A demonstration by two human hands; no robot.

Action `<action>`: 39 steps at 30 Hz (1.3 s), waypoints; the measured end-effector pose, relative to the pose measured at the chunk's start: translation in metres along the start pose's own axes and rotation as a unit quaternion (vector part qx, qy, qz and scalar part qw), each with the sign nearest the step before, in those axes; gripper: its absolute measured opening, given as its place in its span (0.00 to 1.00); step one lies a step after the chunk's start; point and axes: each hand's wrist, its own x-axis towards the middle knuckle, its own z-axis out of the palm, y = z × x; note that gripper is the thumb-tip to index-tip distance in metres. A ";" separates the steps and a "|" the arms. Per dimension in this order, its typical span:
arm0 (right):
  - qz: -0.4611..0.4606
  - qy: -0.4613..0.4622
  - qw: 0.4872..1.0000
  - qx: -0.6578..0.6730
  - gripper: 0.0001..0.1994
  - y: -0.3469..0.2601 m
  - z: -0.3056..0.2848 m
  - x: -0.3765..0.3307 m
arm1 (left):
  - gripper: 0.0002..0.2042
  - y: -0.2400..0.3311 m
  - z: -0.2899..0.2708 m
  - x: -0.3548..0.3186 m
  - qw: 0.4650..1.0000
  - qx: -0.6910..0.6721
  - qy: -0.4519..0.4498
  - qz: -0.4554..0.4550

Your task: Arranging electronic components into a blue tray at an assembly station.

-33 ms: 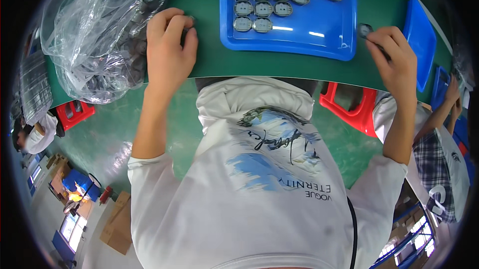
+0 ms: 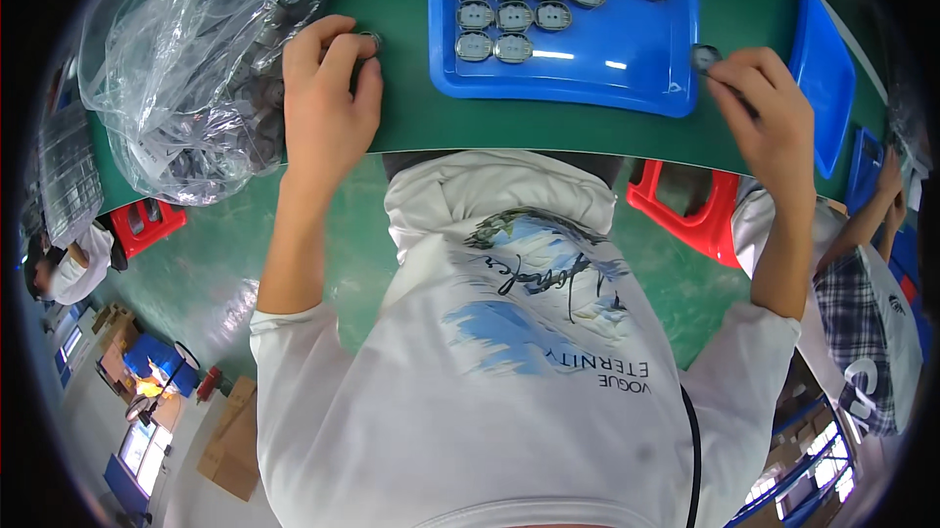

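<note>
Green tabletop [image 2: 401, 88] runs across the upper part of the frame, and against the earlier frame very little has changed: your hands sit in the same spots and the rows in the tray look the same.

Your left hand [image 2: 328, 102], upper left of centre, is curled on the table edge with its fingertips pinched on one small round grey part [image 2: 369, 39], just right of the clear plastic bag [image 2: 186, 58] of more such parts in the upper left corner. Your right hand [image 2: 769, 102], at the upper right, has thumb and fingers closed on a second round grey part [image 2: 703, 58], held right at the right-hand rim of the blue tray [image 2: 587, 78].

That makes two loose parts, one per hand. The one big blue tray at top centre shows three rows of seated parts: about five in the top row, three in the next and two in the lowest, with the frame's top edge cutting off any more. A second blue tray [image 2: 822, 68] lies to the right of your right hand. Two red stools [image 2: 685, 210] [image 2: 147, 225] show below the table. Another person's arm [image 2: 871, 215] reaches in at the right edge.
</note>
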 end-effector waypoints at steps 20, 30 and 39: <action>-0.129 -0.049 0.990 -0.010 0.05 -0.018 0.060 0.049 | 0.05 0.088 0.049 0.045 0.981 -0.099 -0.085 0.142; -0.135 -0.033 0.990 0.003 0.05 -0.020 0.065 0.052 | 0.04 0.087 0.045 0.046 0.979 -0.084 -0.128 0.137; -0.122 -0.029 0.992 0.011 0.06 -0.012 0.072 0.056 | 0.04 0.083 0.054 0.055 0.976 -0.093 -0.145 0.134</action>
